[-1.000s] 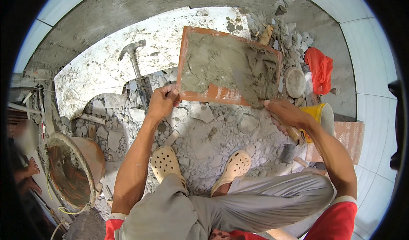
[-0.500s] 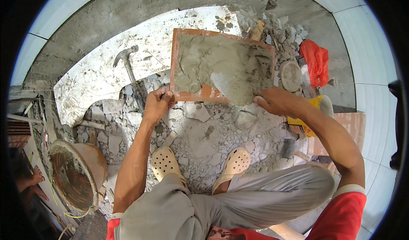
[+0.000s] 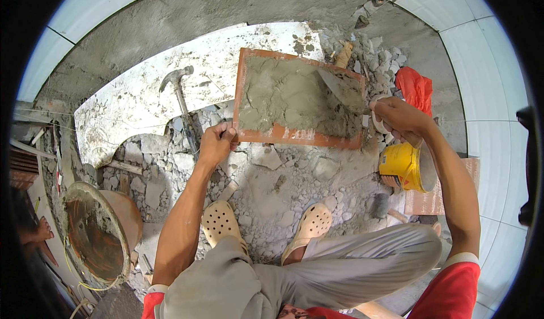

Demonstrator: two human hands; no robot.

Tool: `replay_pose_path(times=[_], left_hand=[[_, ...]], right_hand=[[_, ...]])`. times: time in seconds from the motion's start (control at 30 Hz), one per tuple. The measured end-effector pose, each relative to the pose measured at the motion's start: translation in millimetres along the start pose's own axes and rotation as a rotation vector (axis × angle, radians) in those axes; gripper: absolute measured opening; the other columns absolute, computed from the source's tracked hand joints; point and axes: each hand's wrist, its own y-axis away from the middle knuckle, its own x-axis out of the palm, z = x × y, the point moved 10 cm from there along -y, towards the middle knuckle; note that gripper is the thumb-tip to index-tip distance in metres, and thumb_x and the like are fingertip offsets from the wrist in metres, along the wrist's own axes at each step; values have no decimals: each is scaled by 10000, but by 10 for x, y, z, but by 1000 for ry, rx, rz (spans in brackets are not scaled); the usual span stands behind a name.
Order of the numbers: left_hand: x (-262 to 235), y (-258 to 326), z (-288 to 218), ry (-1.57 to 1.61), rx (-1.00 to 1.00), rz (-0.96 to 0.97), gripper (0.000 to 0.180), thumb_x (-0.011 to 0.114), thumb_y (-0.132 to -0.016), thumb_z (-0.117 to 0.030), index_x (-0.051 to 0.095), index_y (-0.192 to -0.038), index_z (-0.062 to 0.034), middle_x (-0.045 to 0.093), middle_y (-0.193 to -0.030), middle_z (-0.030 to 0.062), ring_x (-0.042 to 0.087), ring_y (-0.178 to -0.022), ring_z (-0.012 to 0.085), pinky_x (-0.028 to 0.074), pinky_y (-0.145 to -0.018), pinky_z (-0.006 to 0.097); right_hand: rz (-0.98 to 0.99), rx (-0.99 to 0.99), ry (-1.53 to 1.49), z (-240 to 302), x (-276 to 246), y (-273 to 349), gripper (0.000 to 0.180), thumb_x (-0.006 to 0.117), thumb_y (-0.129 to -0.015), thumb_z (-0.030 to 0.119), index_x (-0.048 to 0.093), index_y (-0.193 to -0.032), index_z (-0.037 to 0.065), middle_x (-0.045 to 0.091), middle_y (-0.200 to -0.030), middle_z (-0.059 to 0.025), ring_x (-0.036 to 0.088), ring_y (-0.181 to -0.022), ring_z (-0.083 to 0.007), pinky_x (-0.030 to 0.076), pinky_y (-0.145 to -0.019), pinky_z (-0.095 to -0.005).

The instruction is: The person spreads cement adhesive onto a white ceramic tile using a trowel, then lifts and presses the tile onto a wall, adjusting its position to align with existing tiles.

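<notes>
Head view: left hand [image 3: 215, 144] pinches mortar-smeared orange tile [image 3: 294, 135]; right hand [image 3: 396, 118] grips steel trowel [image 3: 343, 89].

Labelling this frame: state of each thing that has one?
tile: lying back-up, spread with grey mortar
trowel: blade flat on the mortar
left hand: gripping the tile's near corner
right hand: closed on the trowel handle
hammer: lying loose, untouched
yellow bucket: tipped on its side
</notes>
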Motion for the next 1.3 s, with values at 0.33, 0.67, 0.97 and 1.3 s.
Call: replay_pose_path(times=[0.33, 0.67, 0.97, 1.3], left_hand=[[25, 33, -19, 32, -38, -24, 220, 559, -1058, -135, 713, -979, 1, 702, -825, 37, 612, -716, 87, 521, -658, 268], [19, 23, -24, -12, -20, 13, 234, 562, -1059, -148, 694, -928, -6, 677, -795, 28, 590, -708, 88, 503, -665, 271], [10, 61, -31, 41, -33, -38, 240, 569, -1061, -159, 714, -961, 5, 694, -808, 28, 597, -698, 84, 512, -637, 271], [2, 48, -48, 70, -17, -55, 224, 558, -1039, -107, 713, -938, 20, 681, -744, 42, 597, -626, 90, 513, -603, 277]], right_hand=[[359, 98, -289, -240, 754, -190, 500, 452, -1045, 496, 571, -896, 35, 505, -600, -31, 493, -397, -139, 439, -349, -331], [308, -222, 249, 127, 1045, -331, 513, 457, -1059, 456, 630, -975, -20, 613, -699, -152, 624, -574, -280, 519, -578, -438], [-174, -396, 873, 472, 707, -192, 347, 558, -1002, 381, 680, -1093, 70, 713, -830, -208, 711, -821, -400, 566, -721, -505], [-191, -458, 506, 783, 367, 109, 419, 514, -1031, 411, 603, -901, 23, 619, -670, -157, 649, -578, -319, 517, -546, -450]])
